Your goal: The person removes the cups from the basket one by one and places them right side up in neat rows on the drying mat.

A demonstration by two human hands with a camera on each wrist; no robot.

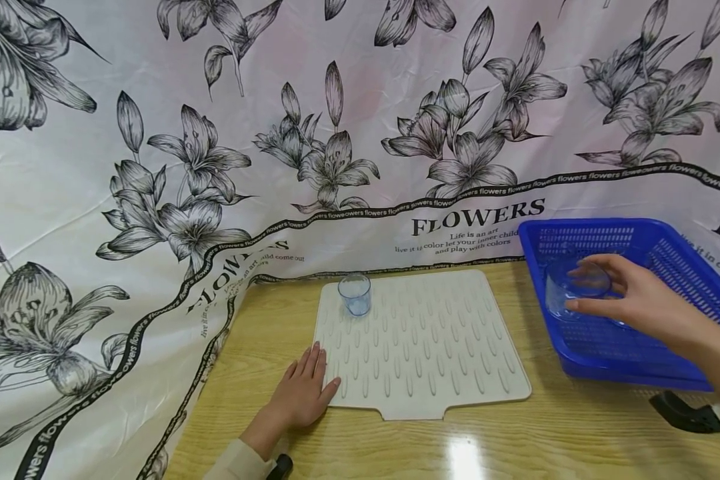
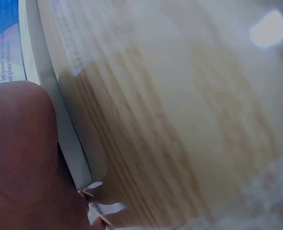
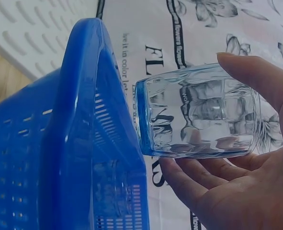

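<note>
My right hand [image 1: 630, 293] holds a clear bluish glass tumbler [image 1: 557, 297] at the left side of the blue plastic basket [image 1: 576, 363]. In the right wrist view, the thumb lies along one side of the tumbler [image 3: 194, 112] and the fingers along the other. My left hand [image 1: 303, 393] lies flat, its fingers stretched along the left edge of the white ridged drying mat [image 1: 420, 373]. Near the mat's back left corner stands another bluish glass tumbler [image 1: 355, 297]. In the left wrist view only part of the left hand [image 2: 21, 153] shows, beside the mat's edge.
The mat and basket stand on a wooden table [image 1: 264, 320], the basket to the right. A flower-printed curtain [image 1: 336, 240] hangs behind and along the left side. Inside the basket, a faint clear glass shape [image 3: 112, 187] shows in the right wrist view.
</note>
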